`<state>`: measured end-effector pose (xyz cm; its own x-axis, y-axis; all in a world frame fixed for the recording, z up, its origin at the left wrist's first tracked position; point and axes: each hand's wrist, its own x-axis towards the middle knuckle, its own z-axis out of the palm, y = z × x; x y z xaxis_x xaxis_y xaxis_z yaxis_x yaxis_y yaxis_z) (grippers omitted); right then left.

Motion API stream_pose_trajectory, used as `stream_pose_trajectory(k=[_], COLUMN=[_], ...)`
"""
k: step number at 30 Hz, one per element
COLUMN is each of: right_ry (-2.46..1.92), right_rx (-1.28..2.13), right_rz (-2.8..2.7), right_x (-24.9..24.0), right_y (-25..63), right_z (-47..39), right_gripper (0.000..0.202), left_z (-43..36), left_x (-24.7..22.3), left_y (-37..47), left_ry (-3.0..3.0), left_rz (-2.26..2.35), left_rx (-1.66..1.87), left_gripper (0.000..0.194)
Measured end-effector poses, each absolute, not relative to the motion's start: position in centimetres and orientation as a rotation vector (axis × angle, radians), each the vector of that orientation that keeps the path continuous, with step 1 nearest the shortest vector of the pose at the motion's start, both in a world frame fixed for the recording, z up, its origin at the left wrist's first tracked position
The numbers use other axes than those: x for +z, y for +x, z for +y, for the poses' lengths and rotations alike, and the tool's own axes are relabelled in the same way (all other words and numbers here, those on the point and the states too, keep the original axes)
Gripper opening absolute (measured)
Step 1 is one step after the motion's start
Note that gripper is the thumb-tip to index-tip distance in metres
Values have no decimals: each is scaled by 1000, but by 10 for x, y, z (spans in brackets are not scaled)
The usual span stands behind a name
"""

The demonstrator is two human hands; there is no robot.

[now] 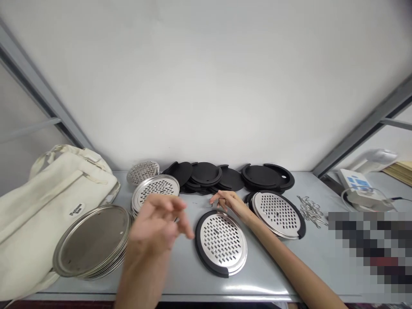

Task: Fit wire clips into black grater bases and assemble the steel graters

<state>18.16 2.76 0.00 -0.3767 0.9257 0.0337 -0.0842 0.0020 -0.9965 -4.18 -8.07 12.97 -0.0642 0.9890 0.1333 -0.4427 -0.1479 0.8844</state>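
Near the middle of the grey table lies a round perforated metal grater plate (222, 238), with a black curved rim piece (202, 253) around its left side. Just beyond the plate's far edge is my right hand (229, 201), its fingers bent and drawn together; a tiny dark thing shows at the fingertips, too small to name. My left hand (161, 223) is raised left of the plate, slightly blurred, fingers apart and holding nothing. Behind it, partly covered, is a stack of perforated metal plates (157, 186).
Plain metal discs (96, 240) are stacked at left beside a cream bag (54, 201). Black round holders (206, 174) line the wall. At right stand stacked grater plates with black rims (278, 214), a pile of metal hooks (310, 210) and a white device (362, 184).
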Motion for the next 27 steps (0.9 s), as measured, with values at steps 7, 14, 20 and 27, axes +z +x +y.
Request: stream_pose_trajectory(k=[7,14,20,27], right_ry=[-1049,-1278,-1340,-1393], right_rx=[1315,709,454,411], right_rz=[-1598,-2040,-2187,-2033], right_x=[-4,-8,-2,19], right_y=[182,181,183,187], right_z=[29,26,24,32], right_gripper=[46,32,31,29], left_z=[-99,-105,-119,-146], left_x=[136,128,86,14], left_y=[-11,-23,-34,-84], left_ry=[922,931,816,387], left_rz=[783,765,962,1303], left_rx=[1533,1546,1626,1648], left_gripper=[27,26,33,50])
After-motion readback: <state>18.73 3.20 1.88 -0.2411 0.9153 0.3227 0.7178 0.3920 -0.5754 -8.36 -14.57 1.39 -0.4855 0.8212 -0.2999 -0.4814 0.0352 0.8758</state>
